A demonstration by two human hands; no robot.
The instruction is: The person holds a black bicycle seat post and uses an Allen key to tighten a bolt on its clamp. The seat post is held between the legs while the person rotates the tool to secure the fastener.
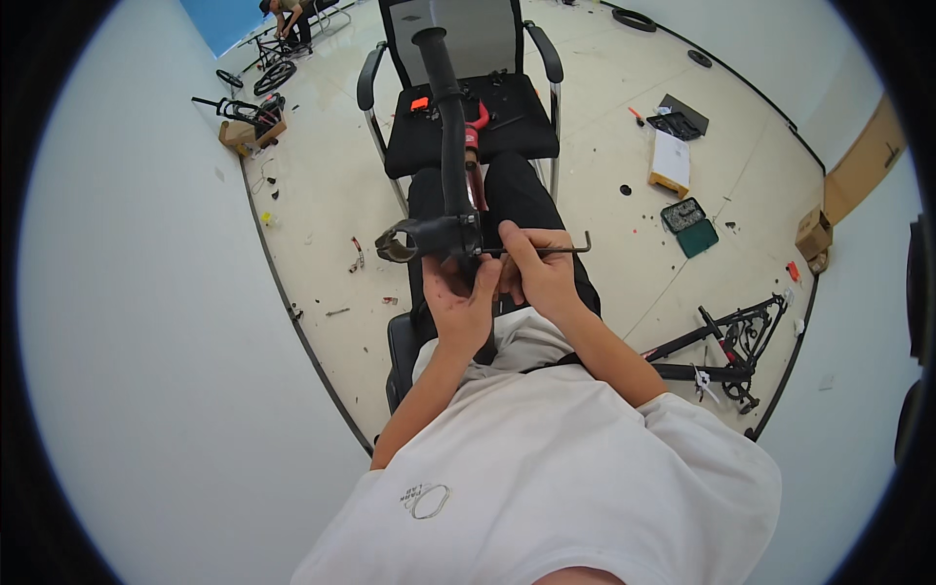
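In front of me a black bicycle stem [429, 237] lies crosswise, its round clamp end pointing left. A long, slightly bent black tube [450, 127] rises away from it toward the chair; I cannot tell what part it is. My left hand [458, 310] is closed beneath the stem, its thumb near the bolt end, with some fingers hidden. My right hand [546, 273] grips an L-shaped hex key [570, 250], thumb on top. The key's long arm reaches left to the bolts at the stem's right side, while its short bent end sticks up at the right.
A black office chair [473, 112] faces me, with small parts and a red object on its seat. To the right lie a green case [689, 229], a white box [670, 161] and a black bicycle frame [726, 351]. Another person [290, 21] works by a bicycle at far left.
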